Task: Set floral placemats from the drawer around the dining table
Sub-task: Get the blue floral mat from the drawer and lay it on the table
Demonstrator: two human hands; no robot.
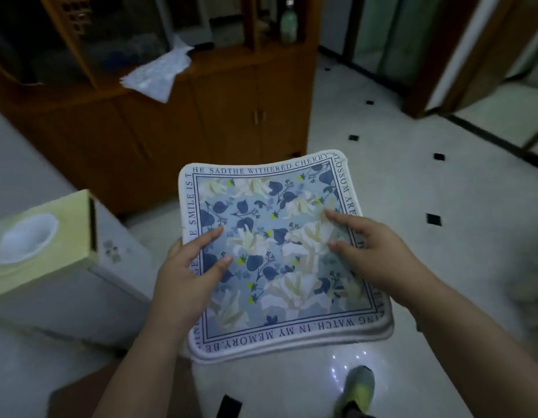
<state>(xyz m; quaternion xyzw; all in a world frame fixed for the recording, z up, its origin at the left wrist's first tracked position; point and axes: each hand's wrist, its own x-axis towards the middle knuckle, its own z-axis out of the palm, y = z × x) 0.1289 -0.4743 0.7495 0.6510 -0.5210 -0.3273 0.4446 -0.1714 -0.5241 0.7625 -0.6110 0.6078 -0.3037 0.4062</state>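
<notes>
Resting between both hands: floral placemats (pixel 280 251).

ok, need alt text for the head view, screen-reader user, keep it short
Two hands hold a stack of blue floral placemats above a white tiled floor; the left hand grips the left edge, the right hand the right. A yellow tissue box sits at the left, with a wooden cabinet behind.
</notes>
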